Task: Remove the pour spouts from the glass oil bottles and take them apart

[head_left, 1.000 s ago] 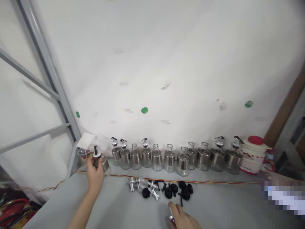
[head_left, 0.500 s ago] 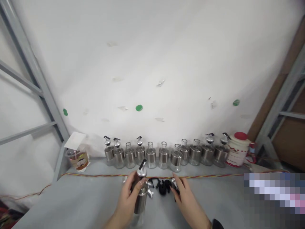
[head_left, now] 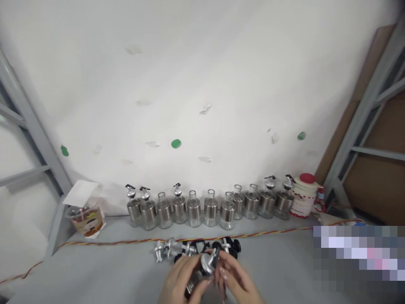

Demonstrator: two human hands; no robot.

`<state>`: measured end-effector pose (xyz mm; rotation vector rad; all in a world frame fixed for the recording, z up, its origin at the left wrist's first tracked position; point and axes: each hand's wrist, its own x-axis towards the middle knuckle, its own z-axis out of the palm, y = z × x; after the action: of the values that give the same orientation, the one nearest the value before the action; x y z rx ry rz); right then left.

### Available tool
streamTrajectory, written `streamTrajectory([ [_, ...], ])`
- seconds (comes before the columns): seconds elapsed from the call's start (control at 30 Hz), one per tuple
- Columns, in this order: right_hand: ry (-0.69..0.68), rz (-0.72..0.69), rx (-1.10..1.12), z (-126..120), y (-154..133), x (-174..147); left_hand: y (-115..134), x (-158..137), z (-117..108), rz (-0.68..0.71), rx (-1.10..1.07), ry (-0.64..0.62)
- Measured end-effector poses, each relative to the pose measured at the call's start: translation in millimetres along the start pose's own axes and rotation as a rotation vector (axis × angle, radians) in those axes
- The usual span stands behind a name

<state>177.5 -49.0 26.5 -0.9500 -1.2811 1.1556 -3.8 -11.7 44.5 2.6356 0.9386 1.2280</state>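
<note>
Grey tabletop (head_left: 278, 266), bottle (head_left: 195, 278) partly hidden in left hand (head_left: 181, 282)

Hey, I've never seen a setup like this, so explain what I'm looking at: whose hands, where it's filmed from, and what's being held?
There's no machine here, just a person's two bare hands. The camera sits on their head, looking forward and down. The left hand holds a bottle topped with a silver-and-black spout; the right hand is right beside that spout, but its grip is unclear. Just beyond the hands, loose silver and black parts lie on the gray table. Behind a twisted wire stands a row of glass bottles, some with spouts, between a cup and a red-lidded container.
</note>
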Motion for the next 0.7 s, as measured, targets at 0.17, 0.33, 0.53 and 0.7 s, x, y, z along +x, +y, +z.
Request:
streamTrajectory([
  [0.17,0.059,0.002,0.168,6.3,3.8,1.1,1.5,-2.5,4.5,0.082,0.129,-0.035],
  [0.33,0.046,0.025,0.137,2.9,-1.2,2.9,-0.6,-2.3,5.9,0.191,0.236,-0.009],
  [0.53,0.046,-0.072,-0.161,-4.3,-15.3,-0.1,3.1,0.4,4.3,0.251,0.249,0.003],
  [0.7,0.036,-0.115,-0.286,-6.3,-21.8,-2.5,-0.3,-5.2,3.7,0.181,0.159,-0.011],
])
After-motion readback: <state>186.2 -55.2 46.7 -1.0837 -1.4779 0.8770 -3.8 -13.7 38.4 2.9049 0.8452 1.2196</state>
